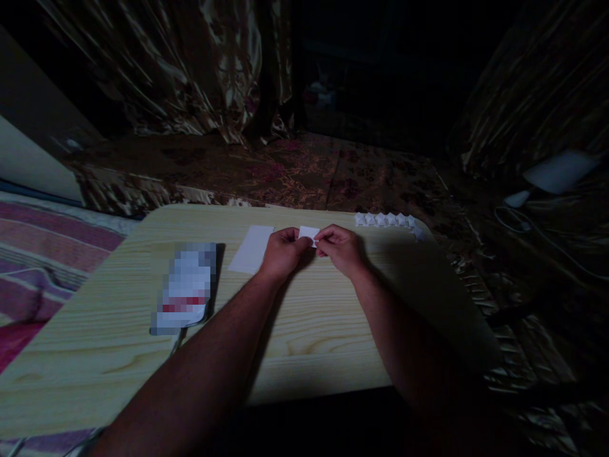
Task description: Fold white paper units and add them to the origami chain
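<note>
Centrally, small white paper square (308, 232).

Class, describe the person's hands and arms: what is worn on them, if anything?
The left hand and right hand are bare, without gloves. The left forearm and right forearm are bare too, no sleeve in view. No watch, ring or marking shows, though the light is dim.

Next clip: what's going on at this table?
A person pinches a small white paper piece with the left hand and right hand over a pale wooden table. A flat white sheet lies just left of the hands. A row of small folded white pieces sits near the far right edge.
</note>
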Demonstrator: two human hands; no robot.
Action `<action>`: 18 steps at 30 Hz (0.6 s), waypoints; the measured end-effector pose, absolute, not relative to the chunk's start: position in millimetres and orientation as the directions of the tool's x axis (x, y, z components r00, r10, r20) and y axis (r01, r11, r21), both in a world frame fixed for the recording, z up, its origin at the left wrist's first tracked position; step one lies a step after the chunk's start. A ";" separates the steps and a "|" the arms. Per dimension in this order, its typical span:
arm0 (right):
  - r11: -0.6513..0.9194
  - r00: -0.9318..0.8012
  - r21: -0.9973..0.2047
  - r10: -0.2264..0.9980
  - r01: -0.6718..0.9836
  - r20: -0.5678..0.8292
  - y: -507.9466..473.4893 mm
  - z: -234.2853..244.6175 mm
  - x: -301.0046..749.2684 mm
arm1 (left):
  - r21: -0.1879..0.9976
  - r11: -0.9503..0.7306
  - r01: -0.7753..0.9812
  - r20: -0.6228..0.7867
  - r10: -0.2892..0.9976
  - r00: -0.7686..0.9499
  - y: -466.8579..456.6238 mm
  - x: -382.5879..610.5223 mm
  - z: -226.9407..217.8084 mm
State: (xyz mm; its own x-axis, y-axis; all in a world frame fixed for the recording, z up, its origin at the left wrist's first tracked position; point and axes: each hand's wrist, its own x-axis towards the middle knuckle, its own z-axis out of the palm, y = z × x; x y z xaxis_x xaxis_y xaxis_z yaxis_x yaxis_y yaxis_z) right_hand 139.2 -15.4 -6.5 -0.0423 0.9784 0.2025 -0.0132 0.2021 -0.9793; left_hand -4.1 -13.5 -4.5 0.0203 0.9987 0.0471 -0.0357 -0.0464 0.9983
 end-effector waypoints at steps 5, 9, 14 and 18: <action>0.205 -0.050 -0.977 0.977 -0.053 0.208 -15.1 -6.6 138.8 | 0.996 -0.028 -0.082 0.031 0.999 0.034 -14.0 -4.2 -2.6; 0.226 -0.061 -0.970 0.971 -0.085 0.231 -14.9 -7.5 138.5 | 0.993 -0.033 -0.115 0.039 0.998 0.052 -12.7 -4.9 -4.2; 0.187 -0.060 -0.980 0.980 -0.064 0.191 -15.1 -7.2 137.7 | 0.992 -0.043 -0.116 0.049 0.998 0.045 -11.3 -5.1 -6.3; 0.182 -0.065 -0.981 0.980 -0.068 0.186 -16.3 -5.7 136.2 | 0.993 -0.038 -0.109 0.041 0.999 0.022 -10.7 -5.0 -8.2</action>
State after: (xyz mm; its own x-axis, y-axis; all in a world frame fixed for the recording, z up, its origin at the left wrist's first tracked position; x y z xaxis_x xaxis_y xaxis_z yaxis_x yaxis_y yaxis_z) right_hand 136.2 -16.3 -5.7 -0.0651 0.9804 0.1861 -0.0682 0.1816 -0.9810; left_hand -5.0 -10.7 -8.2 0.0220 0.9989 0.0411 -0.1093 -0.0385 0.9933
